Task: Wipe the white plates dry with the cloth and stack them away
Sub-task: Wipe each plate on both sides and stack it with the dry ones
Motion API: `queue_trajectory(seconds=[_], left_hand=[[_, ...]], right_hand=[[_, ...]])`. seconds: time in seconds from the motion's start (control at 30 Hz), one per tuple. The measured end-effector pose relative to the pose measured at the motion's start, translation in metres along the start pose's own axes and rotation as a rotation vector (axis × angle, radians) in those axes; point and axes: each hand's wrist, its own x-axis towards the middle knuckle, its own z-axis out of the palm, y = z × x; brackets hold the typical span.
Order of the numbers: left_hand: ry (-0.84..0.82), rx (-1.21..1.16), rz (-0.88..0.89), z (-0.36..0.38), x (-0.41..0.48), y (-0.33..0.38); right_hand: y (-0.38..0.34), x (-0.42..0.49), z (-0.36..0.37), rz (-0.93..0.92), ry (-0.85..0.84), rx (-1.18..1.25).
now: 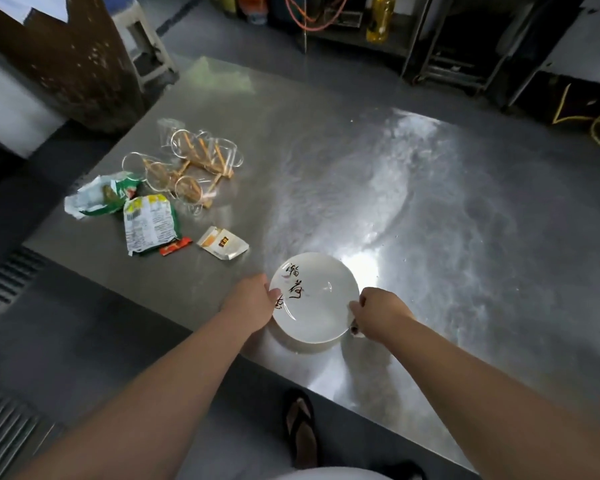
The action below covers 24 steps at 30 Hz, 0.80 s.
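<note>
A white plate (321,306) with black brush writing is held tilted just above the steel table (447,220), near its front edge. My left hand (253,301) grips the plate's left rim, thumb on the upper face. My right hand (378,311) pinches a small pale cloth (354,325) against the plate's right rim. Most of the cloth is hidden under my fingers. Another white plate (305,346) lies on the table right beneath, showing only its near edge.
A wooden rack with several clear glasses (187,168) stands at the table's left. Torn snack wrappers (146,220) and a small sachet (222,242) lie near it. My sandalled foot (300,427) is on the floor below the table edge.
</note>
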Motion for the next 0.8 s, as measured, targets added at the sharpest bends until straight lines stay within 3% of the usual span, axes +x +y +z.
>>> queue_trajectory(seconds=[0.2, 0.33, 0.5, 0.8], left_hand=[[0.117, -0.165, 0.102, -0.013, -0.006, 0.019], [0.159, -0.109, 0.210, -0.011, -0.022, 0.061], [0.098, -0.091, 0.313, 0.029, -0.048, 0.118], [0.012, 0.065, 0.420, 0.126, -0.095, 0.182]], right_hand=[[0.018, -0.020, -0.008, 0.024, 0.085, 0.251], [0.057, -0.044, -0.027, 0.077, 0.161, 0.347], [0.130, -0.079, -0.043, 0.164, 0.212, 0.300], [0.241, -0.118, -0.022, 0.312, 0.143, 0.272]])
